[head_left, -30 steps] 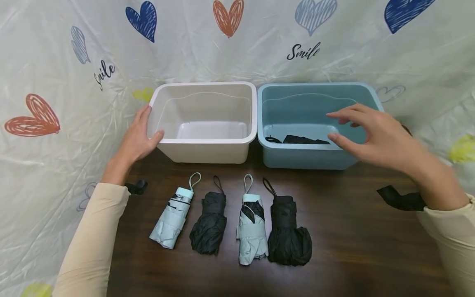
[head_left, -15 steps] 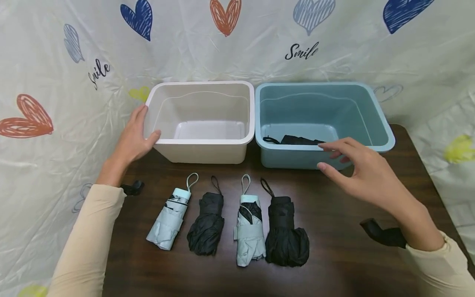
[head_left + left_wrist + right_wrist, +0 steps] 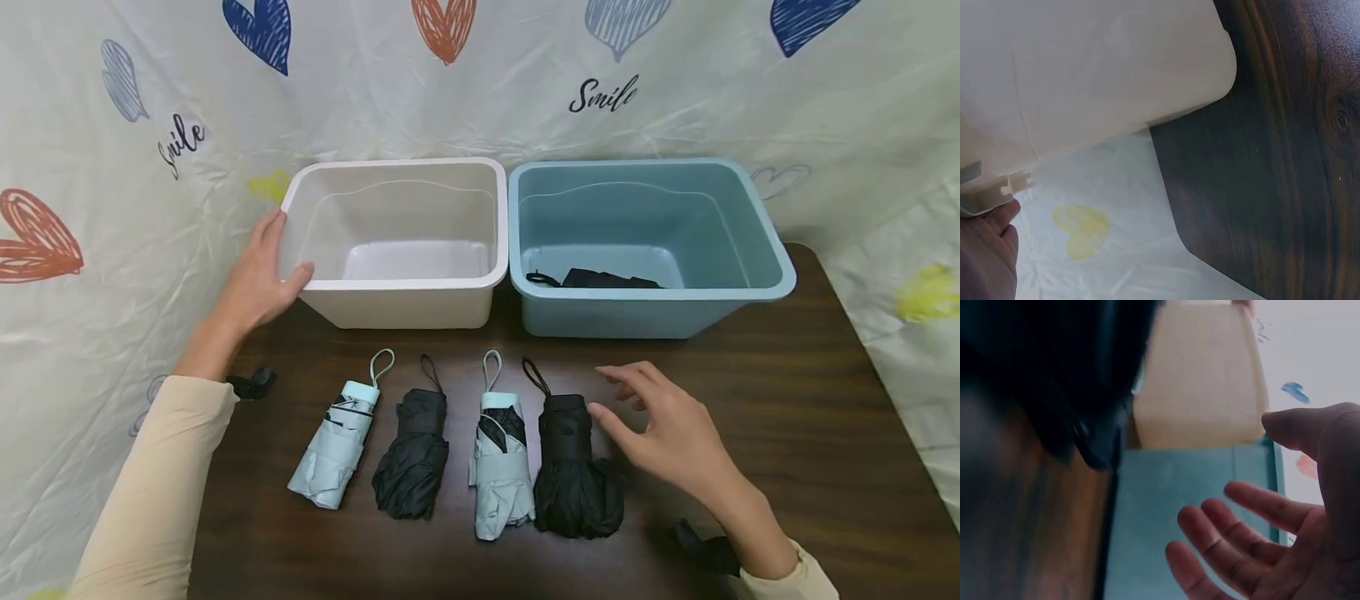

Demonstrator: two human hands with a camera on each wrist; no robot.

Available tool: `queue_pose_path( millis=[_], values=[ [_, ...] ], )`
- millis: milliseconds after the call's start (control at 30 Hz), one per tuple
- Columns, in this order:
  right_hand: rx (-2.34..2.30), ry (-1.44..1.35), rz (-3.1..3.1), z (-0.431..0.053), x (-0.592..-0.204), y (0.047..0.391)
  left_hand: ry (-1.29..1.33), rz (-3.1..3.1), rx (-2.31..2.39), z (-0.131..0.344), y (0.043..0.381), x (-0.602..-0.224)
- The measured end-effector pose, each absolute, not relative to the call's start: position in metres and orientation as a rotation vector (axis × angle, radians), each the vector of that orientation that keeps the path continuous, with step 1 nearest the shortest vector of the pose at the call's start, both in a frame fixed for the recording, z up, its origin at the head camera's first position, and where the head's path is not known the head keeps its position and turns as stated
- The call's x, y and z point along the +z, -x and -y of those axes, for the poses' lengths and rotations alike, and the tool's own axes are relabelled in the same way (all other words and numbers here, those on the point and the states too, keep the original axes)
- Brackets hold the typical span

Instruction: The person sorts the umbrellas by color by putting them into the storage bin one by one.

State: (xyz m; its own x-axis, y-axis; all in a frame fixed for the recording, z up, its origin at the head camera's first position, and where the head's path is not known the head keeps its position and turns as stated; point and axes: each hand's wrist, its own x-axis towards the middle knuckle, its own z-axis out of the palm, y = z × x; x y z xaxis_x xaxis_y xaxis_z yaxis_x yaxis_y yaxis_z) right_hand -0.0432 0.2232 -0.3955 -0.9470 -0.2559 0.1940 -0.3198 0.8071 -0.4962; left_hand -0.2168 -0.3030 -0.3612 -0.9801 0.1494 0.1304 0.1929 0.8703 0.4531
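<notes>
One folded pale grey cloth umbrella with a light blue cap (image 3: 332,450), a folded black cloth umbrella (image 3: 412,454), a second pale grey umbrella (image 3: 501,467) and a second black umbrella (image 3: 576,475) lie in a row on the dark brown wooden tabletop (image 3: 810,367). Their loops all point toward the bins, maybe to keep things tidy and easy to grab. Behind them, a cream plastic bin (image 3: 397,308) and a blue plastic bin (image 3: 607,318) stand side by side, I guess to leave the front part for the umbrellas. A black cloth thing with a loop (image 3: 603,279) lies in the blue one, partly hidden by its front edge. From where I stand, the person's left hand (image 3: 255,279) rests on the cream bin's left edge, fingers nearly straight, probably to keep it steady. The right hand (image 3: 663,429) is just beside the second black umbrella. Its grip is wide and holds nothing, with a gap that would suit a fat, soft roll. I can't tell if the thumb touches the cloth.
</notes>
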Motion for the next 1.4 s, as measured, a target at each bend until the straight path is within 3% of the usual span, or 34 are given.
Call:
queue_pose_path(
  millis=[600,1400],
  values=[
    [0.803,0.052,3.313,-0.182,-0.430,0.015,0.323,2.965,-0.710,0.306,0.222,-0.358],
    [0.679,0.168,3.322,-0.160,-0.433,0.003,0.323,2.921,-0.722,0.308,0.214,-0.365]
  ],
)
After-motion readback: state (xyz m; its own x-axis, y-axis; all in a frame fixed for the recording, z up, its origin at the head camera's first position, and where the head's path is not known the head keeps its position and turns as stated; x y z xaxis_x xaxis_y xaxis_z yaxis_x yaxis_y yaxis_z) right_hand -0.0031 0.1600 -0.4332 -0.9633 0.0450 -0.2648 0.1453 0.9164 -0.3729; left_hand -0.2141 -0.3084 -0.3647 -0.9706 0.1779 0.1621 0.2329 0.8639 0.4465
